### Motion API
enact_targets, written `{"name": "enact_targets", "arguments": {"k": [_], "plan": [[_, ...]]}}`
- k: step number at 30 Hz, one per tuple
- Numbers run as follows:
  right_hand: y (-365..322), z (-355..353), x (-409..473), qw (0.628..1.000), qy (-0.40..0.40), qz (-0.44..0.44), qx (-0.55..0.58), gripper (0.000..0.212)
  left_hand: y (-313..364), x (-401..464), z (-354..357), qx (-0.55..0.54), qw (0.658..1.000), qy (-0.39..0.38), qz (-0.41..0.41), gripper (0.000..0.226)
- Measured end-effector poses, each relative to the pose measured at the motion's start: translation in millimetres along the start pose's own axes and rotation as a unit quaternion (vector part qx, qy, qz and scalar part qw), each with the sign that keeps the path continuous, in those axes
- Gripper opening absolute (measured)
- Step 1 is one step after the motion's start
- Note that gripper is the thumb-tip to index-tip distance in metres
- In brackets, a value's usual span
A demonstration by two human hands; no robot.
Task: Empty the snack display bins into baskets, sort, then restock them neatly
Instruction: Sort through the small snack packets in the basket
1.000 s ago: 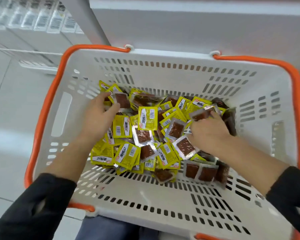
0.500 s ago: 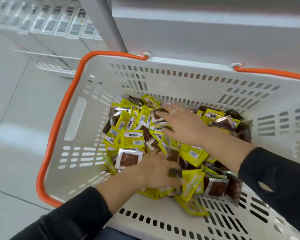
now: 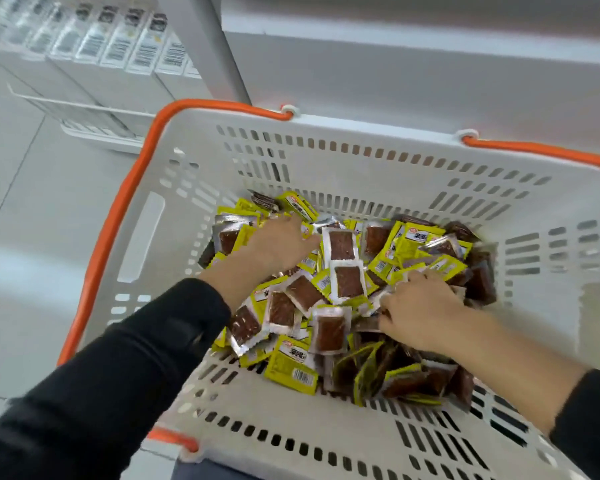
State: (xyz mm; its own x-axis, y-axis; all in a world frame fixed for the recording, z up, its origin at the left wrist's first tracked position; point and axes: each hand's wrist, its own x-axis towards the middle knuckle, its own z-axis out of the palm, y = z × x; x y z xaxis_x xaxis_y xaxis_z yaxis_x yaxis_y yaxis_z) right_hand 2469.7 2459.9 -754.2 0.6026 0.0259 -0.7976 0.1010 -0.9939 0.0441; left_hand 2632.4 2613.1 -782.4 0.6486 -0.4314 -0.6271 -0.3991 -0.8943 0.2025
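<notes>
A white slotted basket (image 3: 326,161) with orange handles (image 3: 118,216) holds a loose pile of small snack packets (image 3: 343,282), yellow-printed on one side and clear over a brown snack on the other. My left hand (image 3: 278,242) lies palm down on the far left of the pile, fingers stretched toward the middle. My right hand (image 3: 420,306) is on the right side of the pile, its fingers curled down into the packets and its thumb against a dark one. Both forearms wear black sleeves.
A white shelf unit (image 3: 413,74) stands right behind the basket, with an upright post (image 3: 205,50). To the upper left runs a shelf edge with price labels (image 3: 118,46). Pale floor tiles (image 3: 32,237) lie on the left.
My hands have swapped places across the pile: the left went from the near side to the far left, the right pulled back to the right side. The packets have been stirred and spread.
</notes>
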Motion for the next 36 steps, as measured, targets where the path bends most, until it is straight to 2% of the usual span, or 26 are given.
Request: {"name": "enact_targets", "arguments": {"k": [2,4,6,8,11,13,15,18,22,26,31,36], "plan": [[5.3,-2.9,-8.3,0.999,-0.029,0.003,-0.011,0.049,8.4,7.7,14.2,0.036,0.999,-0.022,-0.018,0.072],[9.0,-8.2,-11.7,1.0,-0.015,-0.004,0.014,0.046,17.3,2.6,26.0,0.128,0.991,-0.026,0.006,0.08],[11.9,-16.9,-7.6,0.996,0.06,0.002,0.068,0.042,20.8,-7.0,33.6,0.139,0.988,-0.036,0.051,0.08],[13.5,-27.2,2.8,0.981,0.16,0.021,0.107,0.037,20.5,-19.6,38.4,0.096,0.989,-0.064,0.088,0.077],[8.5,-38.5,28.1,0.96,0.256,-0.001,0.118,0.039,17.3,-44.8,42.7,0.062,0.987,-0.106,0.101,0.07],[1.6,-43.0,47.1,0.966,0.236,-0.058,0.093,0.051,16.4,-63.3,45.9,0.093,0.98,-0.123,0.123,0.062],[-3.1,-41.8,63.1,0.979,0.176,-0.097,0.044,0.062,18.0,-82.2,48.6,0.131,0.972,-0.126,0.151,0.057],[-3.1,-27.6,73.4,0.985,0.137,-0.1,-0.028,0.063,20.3,-101.0,46.3,0.168,0.958,-0.153,0.176,0.056],[0.2,-21.6,56.0,0.986,0.125,-0.079,-0.081,0.057,15.9,-103.1,35.6,0.104,0.96,-0.203,0.164,0.05],[10.6,-17.3,28.2,0.991,0.059,-0.056,-0.104,0.051,3.6,-105.4,27.5,0.042,0.96,-0.241,0.139,0.045],[19.8,-18.6,2.8,0.996,0.025,-0.045,-0.071,0.049,-11.5,-104.2,18.9,0.003,0.972,-0.217,0.087,0.039],[24.6,-5.8,-12.8,0.998,0.018,-0.041,-0.052,0.051,-30.3,-103.7,12.5,0.087,0.984,-0.156,0.03,0.039]]}}
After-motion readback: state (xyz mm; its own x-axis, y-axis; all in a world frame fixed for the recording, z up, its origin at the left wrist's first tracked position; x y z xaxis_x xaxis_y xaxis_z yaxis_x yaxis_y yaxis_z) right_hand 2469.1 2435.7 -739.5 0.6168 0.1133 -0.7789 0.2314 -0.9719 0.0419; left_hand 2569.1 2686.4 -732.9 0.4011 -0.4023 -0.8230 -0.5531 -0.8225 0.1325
